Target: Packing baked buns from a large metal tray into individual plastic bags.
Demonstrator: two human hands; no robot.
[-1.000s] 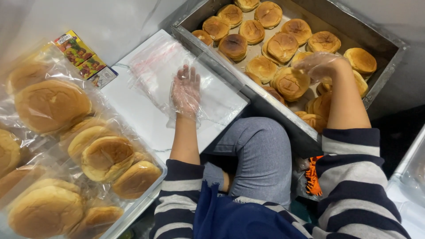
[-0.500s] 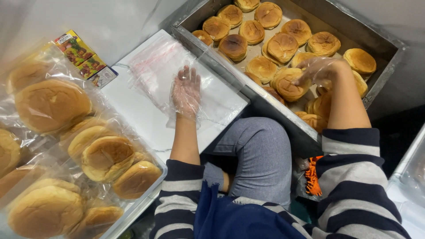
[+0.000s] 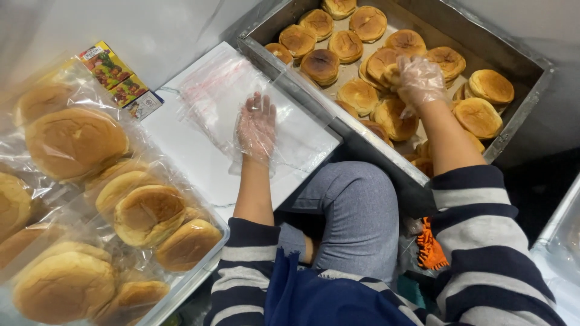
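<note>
My right hand [image 3: 418, 77], gloved, has moved from the tray's near buns onto a bun [image 3: 391, 73] in the middle of the metal tray [image 3: 521, 115], fingers closed around it. My left hand [image 3: 256, 125], gloved, rests flat and open on clear plastic bags [image 3: 211, 90].

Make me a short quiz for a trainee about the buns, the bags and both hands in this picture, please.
1. True or false: the left hand lies on the clear plastic bags.
2. What does the right hand grip? A) bun B) knife C) label
3. Fill in: the loose buns lie in a metal ____.

Key: 1 true. 2 A: its gloved fingers close on a bun in the tray. 3 tray.
</note>
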